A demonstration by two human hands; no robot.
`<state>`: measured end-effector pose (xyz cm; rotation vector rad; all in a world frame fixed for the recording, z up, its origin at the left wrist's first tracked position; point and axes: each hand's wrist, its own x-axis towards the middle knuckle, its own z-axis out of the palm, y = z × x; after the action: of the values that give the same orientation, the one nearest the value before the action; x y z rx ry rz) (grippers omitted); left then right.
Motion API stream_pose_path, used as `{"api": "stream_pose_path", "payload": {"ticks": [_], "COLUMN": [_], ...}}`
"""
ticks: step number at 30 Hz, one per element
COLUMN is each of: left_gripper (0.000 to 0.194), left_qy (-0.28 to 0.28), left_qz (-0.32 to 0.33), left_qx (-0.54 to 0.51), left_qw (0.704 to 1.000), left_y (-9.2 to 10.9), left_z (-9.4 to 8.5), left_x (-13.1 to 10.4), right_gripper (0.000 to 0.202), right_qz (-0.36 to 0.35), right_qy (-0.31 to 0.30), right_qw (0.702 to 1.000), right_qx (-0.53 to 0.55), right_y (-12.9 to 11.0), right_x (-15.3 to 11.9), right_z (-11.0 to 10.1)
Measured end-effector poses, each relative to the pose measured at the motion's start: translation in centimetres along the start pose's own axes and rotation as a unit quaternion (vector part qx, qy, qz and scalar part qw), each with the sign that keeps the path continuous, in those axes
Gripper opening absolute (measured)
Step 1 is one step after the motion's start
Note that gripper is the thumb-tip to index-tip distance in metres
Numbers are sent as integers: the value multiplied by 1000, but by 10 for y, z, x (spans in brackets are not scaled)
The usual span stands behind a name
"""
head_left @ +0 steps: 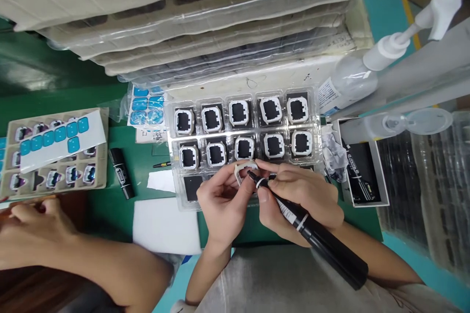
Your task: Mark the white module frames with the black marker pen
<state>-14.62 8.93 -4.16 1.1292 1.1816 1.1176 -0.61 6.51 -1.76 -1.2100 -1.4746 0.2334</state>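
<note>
My left hand pinches a pale watch case frame between thumb and fingers, above the near row of a clear plastic tray. My right hand grips a thick black marker pen, its tip against or very close to the inner edge of that frame; the exact contact is hidden by my fingers. Several similar white frames lie in the tray's two farther rows, each over a black insert. In the near row a black insert shows without a frame.
A co-worker's arm reaches in at left, near a tray with blue stickers on a sheet. Another marker and a white pad lie on the green table. Stacked trays rise behind; a pump bottle and an open box stand right.
</note>
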Motion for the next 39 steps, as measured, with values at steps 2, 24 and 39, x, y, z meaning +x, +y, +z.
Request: {"api": "stream_pose_path", "payload": {"ticks": [2, 24, 39], "left_gripper": [21, 24, 19], "left_qy": [-2, 0, -2], "left_qz": [-11, 25, 59], "left_qx": [-10, 40, 111], "left_qw": [1000, 999, 992], "left_y": [2, -3, -5], "left_z": [0, -2, -4], "left_x": [0, -4, -5], "right_gripper": [16, 25, 19], "right_qz": [2, 8, -8], "right_qy": [4, -9, -39], "right_qw": [1000, 1000, 999], "right_qx": [8, -26, -27], "right_y": [-1, 3, 6], "right_x": [0, -1, -1], "right_z": [0, -1, -5]}}
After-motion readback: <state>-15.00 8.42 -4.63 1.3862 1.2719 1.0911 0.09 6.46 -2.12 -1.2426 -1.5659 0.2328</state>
